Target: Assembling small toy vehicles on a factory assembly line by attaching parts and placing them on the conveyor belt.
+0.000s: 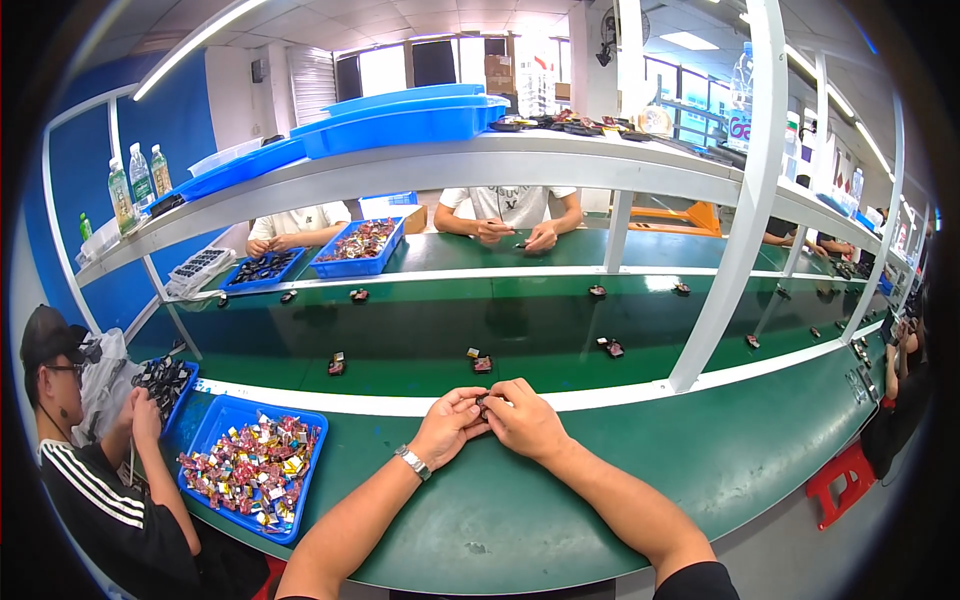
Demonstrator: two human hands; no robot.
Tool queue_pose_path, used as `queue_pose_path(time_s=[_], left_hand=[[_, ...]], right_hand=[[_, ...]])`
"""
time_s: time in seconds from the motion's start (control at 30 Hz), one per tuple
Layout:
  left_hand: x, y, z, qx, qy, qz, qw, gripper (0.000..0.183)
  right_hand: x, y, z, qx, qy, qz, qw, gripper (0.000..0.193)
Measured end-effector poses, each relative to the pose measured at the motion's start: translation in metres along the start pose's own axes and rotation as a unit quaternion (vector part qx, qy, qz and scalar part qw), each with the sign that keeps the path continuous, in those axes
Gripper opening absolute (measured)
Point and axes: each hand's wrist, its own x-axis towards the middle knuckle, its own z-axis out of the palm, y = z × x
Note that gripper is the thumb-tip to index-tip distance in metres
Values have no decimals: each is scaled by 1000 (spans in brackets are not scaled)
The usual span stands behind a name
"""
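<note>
Both hands meet above the green worktop, close to the white rail. My left hand, with a metal-banded watch on its wrist, pinches a small black part. From the other side my right hand closes its fingers on the same part. Most of it is hidden by the fingers, so its exact kind does not show. To the left stands a blue tray heaped with small red circuit boards that carry yellow and white bits. Just past the rail, a small board assembly lies on the green belt.
A white rail and an upright post border the belt, where several small assemblies lie spaced out. Overhead runs a shelf with blue trays. A co-worker sits at left; others work across the belt. A red stool stands right.
</note>
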Motion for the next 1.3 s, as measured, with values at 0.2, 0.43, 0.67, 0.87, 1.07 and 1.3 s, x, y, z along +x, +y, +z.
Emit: queue_pose_path(time_s=[0.2, 0.43, 0.67, 0.87, 1.07, 1.3], left_hand=[[-1, 0, 0, 12, -6, -2, 1000, 30], [-2, 0, -2, 16, -5, 2, 1000, 32], [-1, -1, -2, 16, -4, 1, 1000, 32], [-2, -1, -6, 6, -14, 15, 1000, 32], [-3, 0, -9, 3, -11, 33, 999, 30], [-6, 0, -10, -5, -3, 48, 999, 31]], right_hand=[[-1, 0, 1, -31, -2, -4, 1000, 15], [-2, 1, 4, -16, 24, -16, 999, 15], [-3, 2, 7, -32, 36, -23, 999, 14], [0, -3, 8, -75, 53, -20, 996, 15], [-1, -15, 5, -24, 28, 2, 999, 30], [-7, -15, 22, -40, 40, 14, 998, 34]])
